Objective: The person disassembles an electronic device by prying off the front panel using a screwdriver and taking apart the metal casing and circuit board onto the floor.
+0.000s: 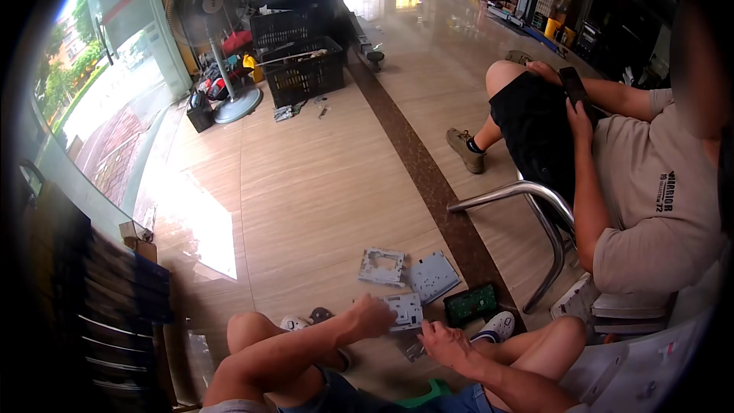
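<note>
My left hand (372,317) is closed at the left edge of a light metal plate (405,310) low over the floor; its fingertips are blurred. My right hand (446,344) has its fingers bent together just right of and below that plate, beside some small dark pieces (413,349); what it pinches is too small to tell. Beyond the hands lie a metal frame with a square opening (382,266) and a flat grey metal panel (433,276). A green circuit board in a black housing (471,305) rests to the right, near my shoe.
A seated person (642,176) holds a phone on the right, by a chair's metal armrest (497,193). Black crates (302,73) and a standing fan (210,4) are at the back left. A stacked dark rack (99,298) stands at the left.
</note>
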`<action>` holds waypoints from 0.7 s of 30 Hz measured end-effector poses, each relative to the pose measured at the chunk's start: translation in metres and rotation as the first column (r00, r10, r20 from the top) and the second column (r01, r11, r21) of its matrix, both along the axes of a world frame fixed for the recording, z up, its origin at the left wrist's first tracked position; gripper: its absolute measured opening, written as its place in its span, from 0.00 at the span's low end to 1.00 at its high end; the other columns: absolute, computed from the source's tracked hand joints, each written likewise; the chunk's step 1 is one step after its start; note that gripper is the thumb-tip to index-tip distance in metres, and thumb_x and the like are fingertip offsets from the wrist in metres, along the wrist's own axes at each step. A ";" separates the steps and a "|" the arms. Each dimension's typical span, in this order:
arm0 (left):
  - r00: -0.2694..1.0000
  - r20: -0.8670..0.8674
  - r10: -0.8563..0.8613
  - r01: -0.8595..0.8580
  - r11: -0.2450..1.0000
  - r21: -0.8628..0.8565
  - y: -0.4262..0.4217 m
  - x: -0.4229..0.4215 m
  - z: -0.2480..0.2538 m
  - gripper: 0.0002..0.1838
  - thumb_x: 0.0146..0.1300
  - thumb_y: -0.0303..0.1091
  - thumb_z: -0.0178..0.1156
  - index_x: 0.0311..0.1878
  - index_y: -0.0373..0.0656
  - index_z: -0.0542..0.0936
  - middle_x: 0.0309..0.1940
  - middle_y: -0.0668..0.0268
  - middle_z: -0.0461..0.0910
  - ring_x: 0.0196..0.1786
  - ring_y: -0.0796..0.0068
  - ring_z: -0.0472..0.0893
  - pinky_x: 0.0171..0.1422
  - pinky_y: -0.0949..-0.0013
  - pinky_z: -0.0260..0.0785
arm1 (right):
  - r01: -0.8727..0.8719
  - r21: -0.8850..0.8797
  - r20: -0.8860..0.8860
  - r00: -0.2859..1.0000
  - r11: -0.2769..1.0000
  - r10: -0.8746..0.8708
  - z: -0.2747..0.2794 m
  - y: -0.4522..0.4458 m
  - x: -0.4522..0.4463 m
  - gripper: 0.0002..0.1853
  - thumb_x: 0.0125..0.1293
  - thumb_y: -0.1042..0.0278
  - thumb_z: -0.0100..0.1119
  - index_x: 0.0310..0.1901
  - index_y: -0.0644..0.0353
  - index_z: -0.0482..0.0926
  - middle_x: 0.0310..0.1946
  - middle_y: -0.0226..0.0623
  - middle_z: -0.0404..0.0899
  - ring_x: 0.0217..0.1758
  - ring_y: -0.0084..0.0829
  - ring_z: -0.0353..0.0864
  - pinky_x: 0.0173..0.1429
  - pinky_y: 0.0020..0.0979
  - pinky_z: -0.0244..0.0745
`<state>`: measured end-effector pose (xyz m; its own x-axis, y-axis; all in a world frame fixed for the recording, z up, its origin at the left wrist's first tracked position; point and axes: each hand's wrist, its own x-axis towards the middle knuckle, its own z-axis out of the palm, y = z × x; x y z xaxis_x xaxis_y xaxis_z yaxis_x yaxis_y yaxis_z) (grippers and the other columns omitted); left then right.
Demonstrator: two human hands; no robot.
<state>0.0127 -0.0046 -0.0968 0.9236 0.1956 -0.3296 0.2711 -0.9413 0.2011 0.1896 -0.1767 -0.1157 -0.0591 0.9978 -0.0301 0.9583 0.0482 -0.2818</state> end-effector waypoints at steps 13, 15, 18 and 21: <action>0.999 0.048 -0.007 0.008 1.000 -0.006 0.004 0.002 -0.009 0.10 0.58 0.43 0.64 0.38 0.48 0.84 0.31 0.60 0.86 0.37 0.59 0.87 0.38 0.55 0.75 | -0.034 -0.023 0.124 0.992 0.999 0.036 0.022 0.004 0.000 0.09 0.62 0.72 0.55 0.44 0.59 0.73 0.28 0.43 0.78 0.25 0.45 0.86 0.27 0.42 0.83; 0.999 0.046 -0.003 0.003 1.000 0.001 0.003 0.002 -0.009 0.10 0.59 0.42 0.63 0.38 0.48 0.85 0.31 0.60 0.86 0.37 0.59 0.87 0.38 0.55 0.75 | -0.019 -0.037 0.064 0.998 0.999 0.021 0.017 0.003 0.002 0.10 0.66 0.67 0.56 0.45 0.58 0.71 0.29 0.45 0.76 0.27 0.49 0.85 0.28 0.46 0.81; 0.999 0.042 -0.001 0.000 1.000 0.018 0.001 0.001 -0.009 0.10 0.59 0.42 0.62 0.38 0.49 0.85 0.32 0.61 0.86 0.37 0.59 0.87 0.39 0.55 0.75 | -0.064 -0.013 -0.001 0.998 0.998 0.064 0.012 0.003 0.006 0.10 0.66 0.67 0.58 0.46 0.58 0.71 0.31 0.44 0.73 0.30 0.50 0.84 0.30 0.48 0.80; 0.994 -0.106 0.005 -0.008 1.000 -0.023 0.001 0.007 -0.003 0.15 0.59 0.47 0.65 0.45 0.50 0.81 0.36 0.60 0.85 0.44 0.55 0.85 0.47 0.52 0.75 | -0.087 -0.010 -0.008 0.996 0.996 0.087 0.011 0.001 0.007 0.09 0.64 0.70 0.58 0.44 0.59 0.71 0.32 0.43 0.71 0.32 0.48 0.84 0.32 0.46 0.81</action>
